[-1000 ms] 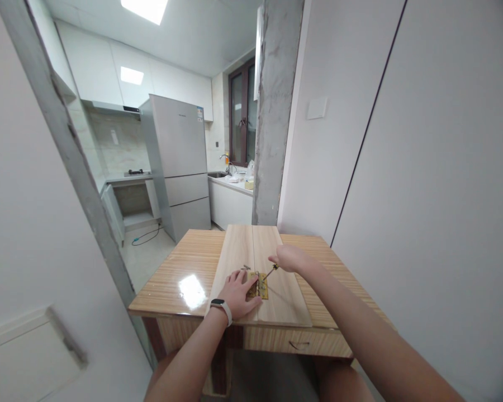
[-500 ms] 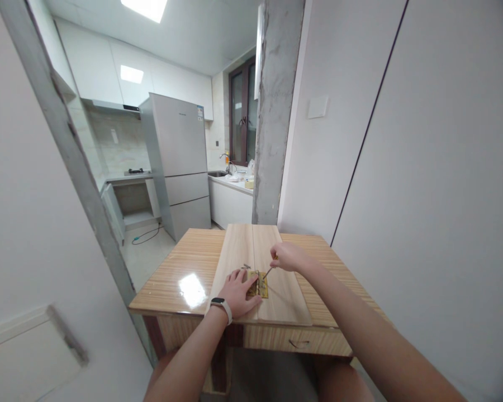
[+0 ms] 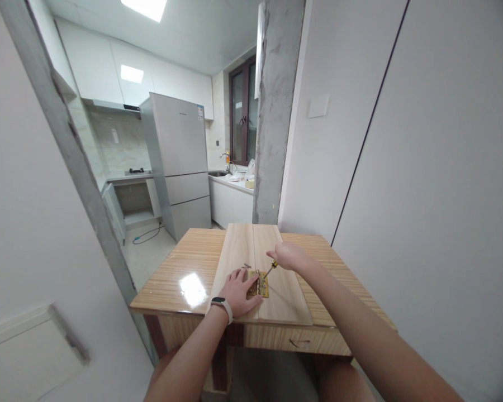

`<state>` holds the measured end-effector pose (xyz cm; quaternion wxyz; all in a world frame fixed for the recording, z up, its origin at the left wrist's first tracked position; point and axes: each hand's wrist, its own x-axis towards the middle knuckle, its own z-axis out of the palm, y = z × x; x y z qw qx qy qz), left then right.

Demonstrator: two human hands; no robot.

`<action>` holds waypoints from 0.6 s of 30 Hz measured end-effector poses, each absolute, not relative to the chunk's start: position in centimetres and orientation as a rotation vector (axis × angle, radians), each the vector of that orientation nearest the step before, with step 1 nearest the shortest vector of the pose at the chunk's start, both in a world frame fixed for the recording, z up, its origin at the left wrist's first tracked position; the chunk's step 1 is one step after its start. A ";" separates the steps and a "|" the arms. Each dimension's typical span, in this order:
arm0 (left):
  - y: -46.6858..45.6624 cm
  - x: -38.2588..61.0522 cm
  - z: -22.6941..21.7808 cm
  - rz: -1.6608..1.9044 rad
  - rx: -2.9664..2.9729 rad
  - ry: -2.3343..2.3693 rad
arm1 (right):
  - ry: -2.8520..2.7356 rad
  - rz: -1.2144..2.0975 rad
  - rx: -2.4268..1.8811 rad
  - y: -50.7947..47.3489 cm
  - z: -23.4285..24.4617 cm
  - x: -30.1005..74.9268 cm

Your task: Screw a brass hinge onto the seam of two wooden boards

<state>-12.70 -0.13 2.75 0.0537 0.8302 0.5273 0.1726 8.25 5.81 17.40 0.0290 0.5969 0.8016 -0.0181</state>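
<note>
A brass hinge (image 3: 264, 286) lies across the seam between two pale wooden boards (image 3: 241, 241). My left hand (image 3: 236, 295), with a watch band at the wrist, rests on the boards and presses the hinge's left part with its fingers spread. In my right hand (image 3: 288, 255) is a screwdriver (image 3: 274, 264) with a yellow and black handle, tilted so that its tip meets the hinge's right leaf. The screw under the tip is too small to make out. Beyond my left fingertips lie a few small screws (image 3: 246, 266).
The boards lie on a striped wooden table (image 3: 193, 251) with a drawer (image 3: 293, 339) at the front. A white wall (image 3: 423, 223) stands close on the right. Behind are a grey fridge (image 3: 184, 139) and a sink counter (image 3: 230, 201).
The fingers of my right hand have shifted on the screwdriver, and more of its handle shows. My left hand stays in place on the hinge.
</note>
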 end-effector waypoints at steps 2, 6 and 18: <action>-0.2 -12.7 2.9 0.523 2.517 1.601 | 2.477 -0.014 1.869 5.8 17.3 8.3; -0.3 -12.7 3.0 0.515 2.507 1.606 | 2.511 0.036 1.839 5.7 17.2 8.5; -0.1 -12.7 2.8 0.500 2.503 1.610 | 2.719 -0.112 1.646 6.0 17.3 8.9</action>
